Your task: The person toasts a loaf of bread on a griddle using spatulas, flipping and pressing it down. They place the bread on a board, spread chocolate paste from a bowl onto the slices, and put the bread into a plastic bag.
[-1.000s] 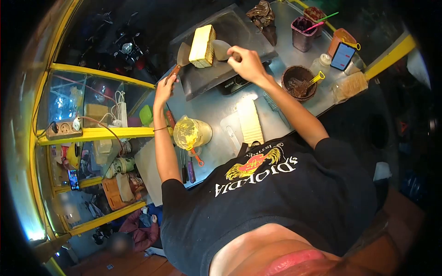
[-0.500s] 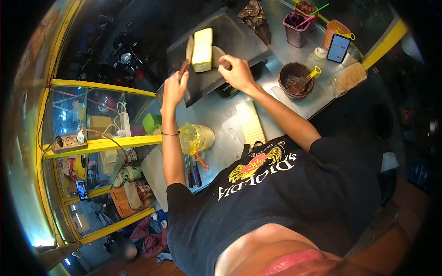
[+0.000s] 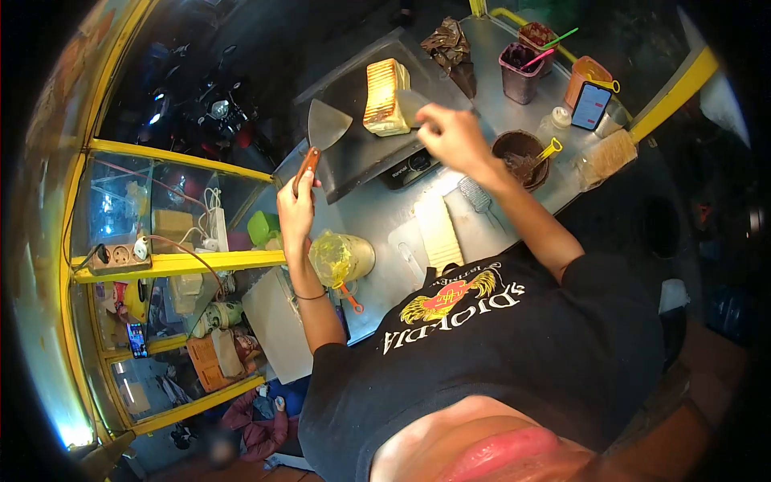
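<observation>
On the dark griddle (image 3: 337, 173) lies a block of toast bread (image 3: 385, 95), its upper face browned in stripes and its sides pale. My left hand (image 3: 297, 205) is closed round the wooden handle of a scraper (image 3: 328, 127), whose wide triangular blade is over the griddle, apart from the bread on its left. My right hand (image 3: 456, 138) grips a second scraper (image 3: 409, 106). Its blade is against or very near the bread's right side, and the fingers mostly hide its handle.
A brown bowl (image 3: 520, 154) with a yellow-handled tool stands right of the griddle. Behind it are tubs (image 3: 522, 76), a bottle (image 3: 556, 122) and a propped phone (image 3: 591, 106). Nearer me are a pale ridged slab (image 3: 438, 229) and a tub of yellow spread (image 3: 353, 257). A yellow-framed glass case (image 3: 185, 255) borders the left.
The bread has turned over, from a pale face up to a browned face up. My left scraper has come away from its left side. My right hand has shifted right and slightly nearer me.
</observation>
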The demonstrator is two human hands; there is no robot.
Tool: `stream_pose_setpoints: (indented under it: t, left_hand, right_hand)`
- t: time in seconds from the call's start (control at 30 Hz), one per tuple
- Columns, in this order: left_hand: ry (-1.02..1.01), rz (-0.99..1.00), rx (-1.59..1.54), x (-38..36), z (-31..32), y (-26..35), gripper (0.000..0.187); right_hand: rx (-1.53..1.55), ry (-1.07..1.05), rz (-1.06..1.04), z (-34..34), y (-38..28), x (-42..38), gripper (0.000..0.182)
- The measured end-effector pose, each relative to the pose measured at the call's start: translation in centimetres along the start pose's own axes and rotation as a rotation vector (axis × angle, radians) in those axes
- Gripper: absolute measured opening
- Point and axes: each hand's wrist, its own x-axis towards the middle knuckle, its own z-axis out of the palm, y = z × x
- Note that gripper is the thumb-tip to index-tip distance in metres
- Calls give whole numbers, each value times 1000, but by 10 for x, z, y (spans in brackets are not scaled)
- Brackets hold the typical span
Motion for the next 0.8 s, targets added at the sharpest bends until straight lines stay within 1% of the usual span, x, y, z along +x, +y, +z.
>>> stream_pose_setpoints:
  t: [0.07, 0.13, 0.2, 0.23, 0.27, 0.33, 0.4, 0.43, 0.47, 0.53, 0.57, 0.6, 0.67, 0.7, 0.73, 0.8]
  left_hand:
    - [98, 82, 34, -5, 0, -15, 39]
    - [120, 33, 45, -15, -4, -23, 38]
    - [90, -103, -100, -23, -7, -24, 39]
    - [100, -157, -134, -26, -7, -25, 39]
    - [99, -156, -131, -25, -7, -24, 39]
    - [50, -186, -234, -22, -1, -24, 38]
    - [32, -188, -258, -5, 10, -31, 38]
    - [28, -171, -260, 6, 18, -33, 38]
    - [24, -152, -258, 15, 26, -34, 38]
    - [47, -140, -247, 32, 42, -37, 37]
    - [39, -133, -265, 43, 45, -46, 38]
    - [40, -132, -266, 45, 45, -46, 38]
    - [95, -25, -133, 51, 45, -45, 39]
    - [104, -32, -16, 52, 38, -45, 39]
    - [105, -29, 8, 55, 34, -47, 39]
    - [55, 6, -8, 61, 24, -47, 39]
  right_hand:
    - [16, -141, 2, 16, -12, 7, 16]
    - [122, -71, 42, 27, 0, 27, 15]
    - [185, 62, 2, 32, 15, 55, 14]
    - [202, 79, -5, 31, 19, 71, 14]
    - [216, 93, -7, 29, 25, 86, 16]
    - [108, -17, 53, 35, 51, 119, 19]
    - [18, -53, -38, 47, 74, 143, 23]
    - [-47, -151, -139, 50, 89, 152, 24]
    - [6, -267, -198, 54, 99, 159, 24]
    - [-100, -397, -348, 45, 89, 155, 24]
    - [-121, -515, -232, 26, 61, 147, 30]
    - [-28, -547, -121, 21, 58, 140, 30]
    - [131, -553, 82, 3, 45, 121, 28]
    - [230, -527, 130, -1, 53, 114, 26]
    - [355, -503, 201, -4, 60, 108, 25]
    - [446, -430, 312, -12, 72, 95, 24]
